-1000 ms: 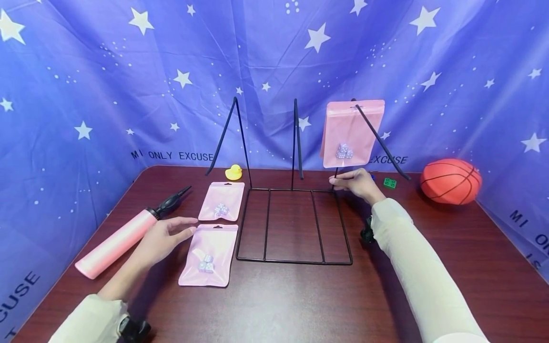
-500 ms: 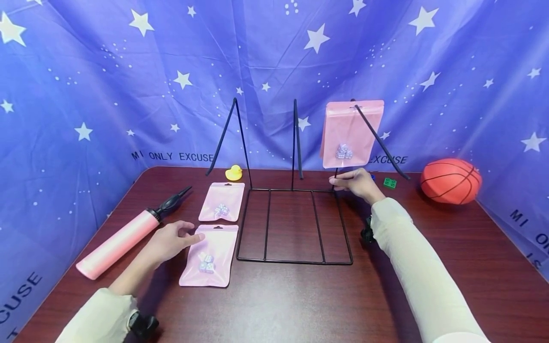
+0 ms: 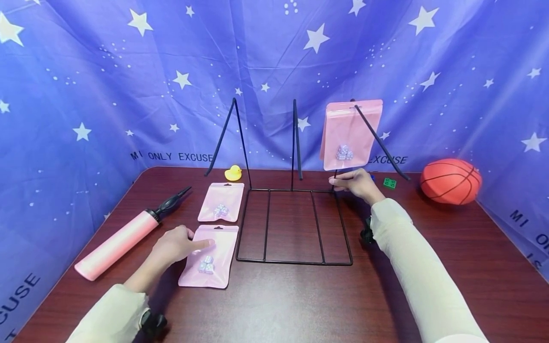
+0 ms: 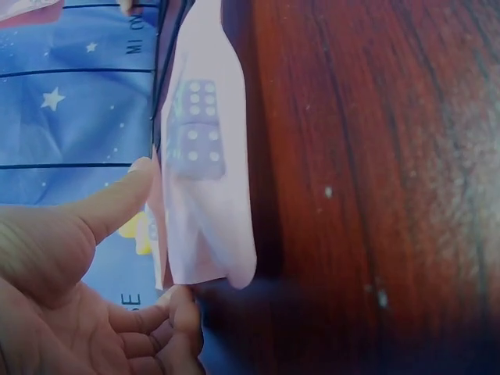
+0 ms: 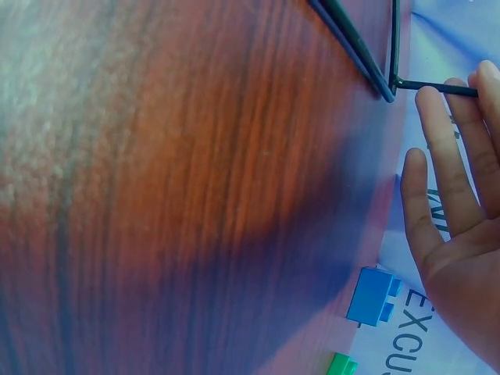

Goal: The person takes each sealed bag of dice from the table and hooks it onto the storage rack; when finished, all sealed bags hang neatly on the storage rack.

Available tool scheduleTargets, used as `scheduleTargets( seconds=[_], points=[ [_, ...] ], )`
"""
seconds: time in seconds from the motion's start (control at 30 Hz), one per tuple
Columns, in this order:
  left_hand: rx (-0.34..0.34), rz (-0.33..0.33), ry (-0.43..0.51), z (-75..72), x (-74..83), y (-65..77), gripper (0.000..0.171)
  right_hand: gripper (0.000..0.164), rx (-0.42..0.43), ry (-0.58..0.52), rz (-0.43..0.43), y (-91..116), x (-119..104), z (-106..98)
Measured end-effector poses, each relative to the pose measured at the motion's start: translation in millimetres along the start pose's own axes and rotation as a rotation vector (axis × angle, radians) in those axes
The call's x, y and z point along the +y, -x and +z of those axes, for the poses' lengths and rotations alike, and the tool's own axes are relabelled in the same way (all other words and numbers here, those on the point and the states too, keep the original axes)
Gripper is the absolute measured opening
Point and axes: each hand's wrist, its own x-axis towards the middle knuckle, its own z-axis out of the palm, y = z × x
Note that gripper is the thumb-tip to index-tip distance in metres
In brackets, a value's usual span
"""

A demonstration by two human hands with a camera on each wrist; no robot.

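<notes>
In the head view my left hand (image 3: 173,245) is at the left side of the nearer pink zip bag (image 3: 201,281), its thumb stretched over the bag. The left wrist view shows the fingertips (image 4: 183,301) right at the edge of that bag (image 4: 211,226), with the thumb apart from the fingers. Dice (image 3: 207,266) show through the bag. A second pink bag with dice (image 3: 220,193) lies just behind. My right hand (image 3: 358,185) pinches a rear upright of the black wire display rack (image 3: 293,262). Above it, pink bags (image 3: 349,128) hang on the right hook.
A pink hand pump (image 3: 117,245) with a black nozzle lies on the left. Behind are a yellow rubber duck (image 3: 233,173) and a green toy brick (image 3: 390,183); a blue brick (image 5: 370,297) shows in the right wrist view. An orange basketball (image 3: 451,182) stands at right. Starry cloth surrounds the table.
My left hand has moved right and nearer me, from the gap between the two lying bags to the nearer bag's side, thumb now over it. The right hand has kept its place on the rack.
</notes>
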Motion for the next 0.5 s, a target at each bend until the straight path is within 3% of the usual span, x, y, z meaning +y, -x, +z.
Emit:
scheduleTargets(
  seconds=[0.27, 0.5],
  points=[
    [0.0, -0.024, -0.022, 0.4, 0.0, -1.7, 0.055, 0.046, 0.005, 0.006, 0.009, -0.2, 0.8, 0.3],
    [0.004, 0.015, 0.086, 1.8, -3.7, -3.9, 0.053, 0.046, 0.003, -0.019, 0.009, -1.1, 4.1, 0.0]
  ],
)
